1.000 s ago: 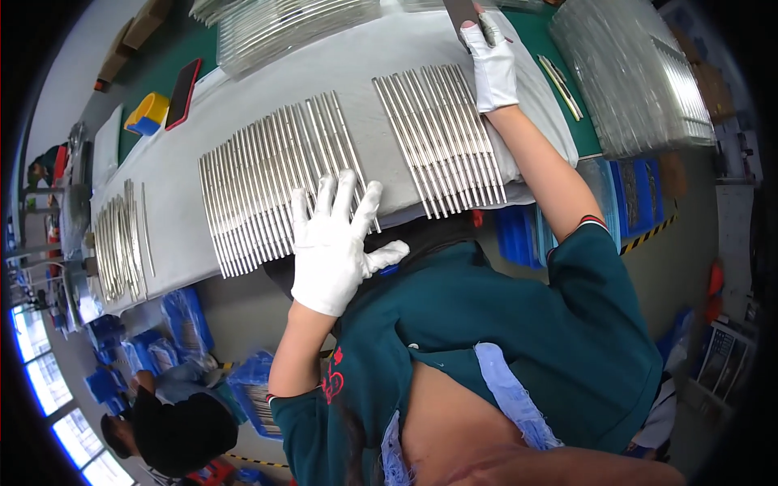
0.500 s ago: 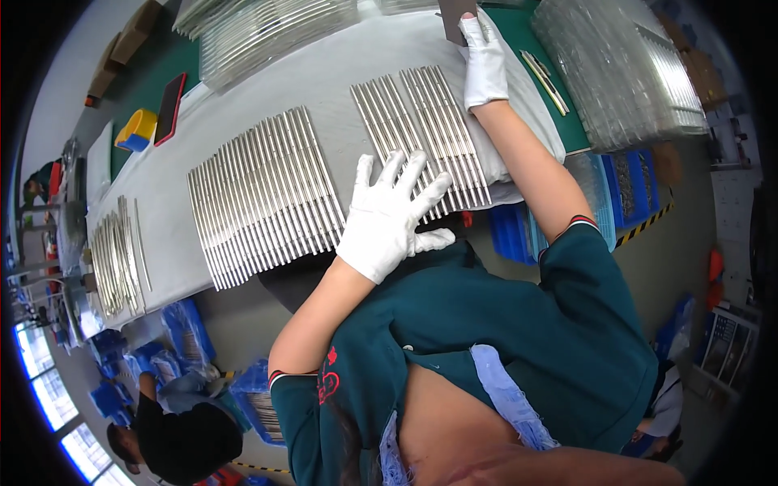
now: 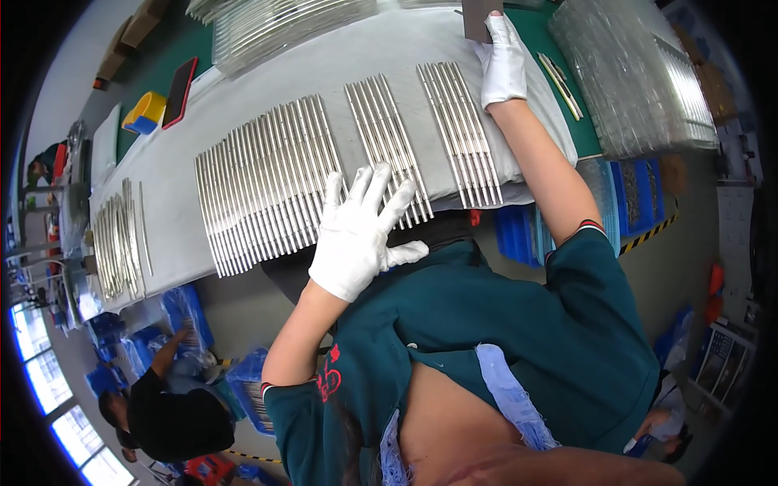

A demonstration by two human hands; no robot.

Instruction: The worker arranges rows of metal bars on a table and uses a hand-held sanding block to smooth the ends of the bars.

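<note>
Sliding the middle rods (image 3: pixel 379 121) under a wide-spread left hand (image 3: pixel 354 243), away from the right hand (image 3: pixel 504 71) gripping a dark plate (image 3: pixel 476 22), apparently splitting off a batch.

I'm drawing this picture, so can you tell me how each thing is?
Left hand: gloved, spread open
Right hand: gloved, holding dark plate
Large rod group: lined up side by side
Middle rod group: lined up, partly covered
Right rod group: lined up, lying apart
Thin rods: loosely bunched
Phone: lying flat, dark face up
Wrapped stack: covered in clear plastic
</note>
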